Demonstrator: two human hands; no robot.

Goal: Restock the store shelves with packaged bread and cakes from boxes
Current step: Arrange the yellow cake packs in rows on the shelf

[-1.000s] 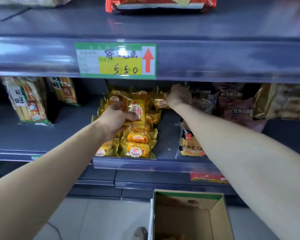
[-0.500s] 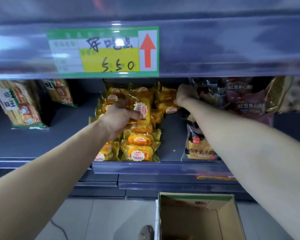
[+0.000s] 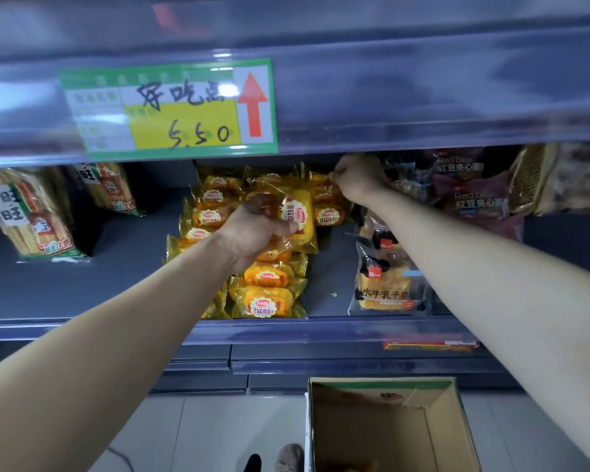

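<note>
Several yellow soft-bread packets (image 3: 266,301) lie stacked in rows on the grey middle shelf (image 3: 82,287). My left hand (image 3: 252,229) grips one yellow bread packet (image 3: 300,219) upright above the stack. Deeper in, my right hand (image 3: 356,178) pinches the wrapper edge of a yellow packet at the back (image 3: 327,212), just under the upper shelf. A cardboard box (image 3: 440,424) stands open on the floor below; I can only see brown cardboard inside it.
A layered-bread bag (image 3: 385,287) lies right of the stack, with red-bean bread bags (image 3: 470,192) behind it. Rice-cracker bags (image 3: 31,216) stand at the left. The upper shelf edge carries a green and yellow price tag (image 3: 171,107). A shoe (image 3: 286,458) shows beside the box.
The view has dropped and closed in on the shelf. My left hand has lifted its packet slightly up and right. My right hand stays at the back row.
</note>
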